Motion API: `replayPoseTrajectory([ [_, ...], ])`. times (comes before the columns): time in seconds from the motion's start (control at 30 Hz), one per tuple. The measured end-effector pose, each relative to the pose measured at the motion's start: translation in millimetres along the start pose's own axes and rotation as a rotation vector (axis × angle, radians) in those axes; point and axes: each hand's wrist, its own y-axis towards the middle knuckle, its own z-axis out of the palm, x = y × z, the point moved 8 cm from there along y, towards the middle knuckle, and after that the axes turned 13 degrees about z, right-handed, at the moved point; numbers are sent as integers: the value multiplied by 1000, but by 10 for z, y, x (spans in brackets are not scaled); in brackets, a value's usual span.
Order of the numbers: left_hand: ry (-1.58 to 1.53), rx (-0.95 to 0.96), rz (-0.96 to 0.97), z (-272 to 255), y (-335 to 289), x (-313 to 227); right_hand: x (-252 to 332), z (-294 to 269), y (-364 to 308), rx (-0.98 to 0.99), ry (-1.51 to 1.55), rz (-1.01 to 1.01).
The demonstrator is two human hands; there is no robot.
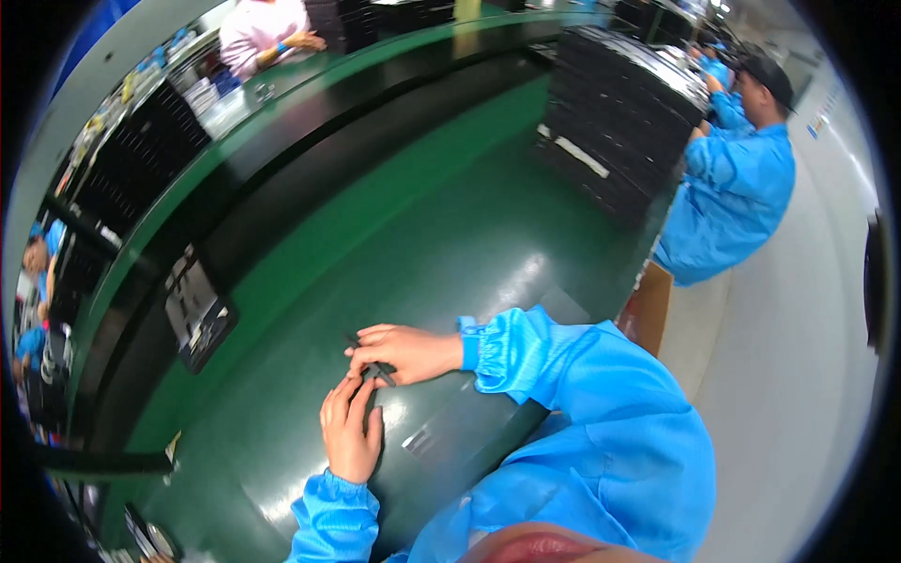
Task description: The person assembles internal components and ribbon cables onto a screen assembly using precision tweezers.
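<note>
Both my hands meet over a small black part, angular and slim [384,372], just above or on the green table top [450,272]; its exact kind is hard to make out. My right hand [408,355] reaches in from the right, fingers curled over the part, with dark ends showing past the knuckles and below the palm. My left hand [349,439] comes up from below, its fingers stretched out and thumb apart. Its fingertips come up to the near side of the part, and whether they press on it is hidden.
A tall stack of black trays [619,122] stands at the far right. A black-and-grey fixture [199,310] sits to the left on the dark belt. A clear flat sheet [450,427] lies near me. A person in blue [737,188] sits at right, beyond a cardboard box [650,305].
</note>
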Motion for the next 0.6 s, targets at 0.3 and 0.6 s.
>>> replayPoseTrajectory([
  [0.3, 0, 15, -5, 63, 34, -74, -9, -91, -65, 89, 42, 99],
  [0.6, -18, 4, -6, 69, 42, -45, -48, -71, -53, 92, 31, 97],
])
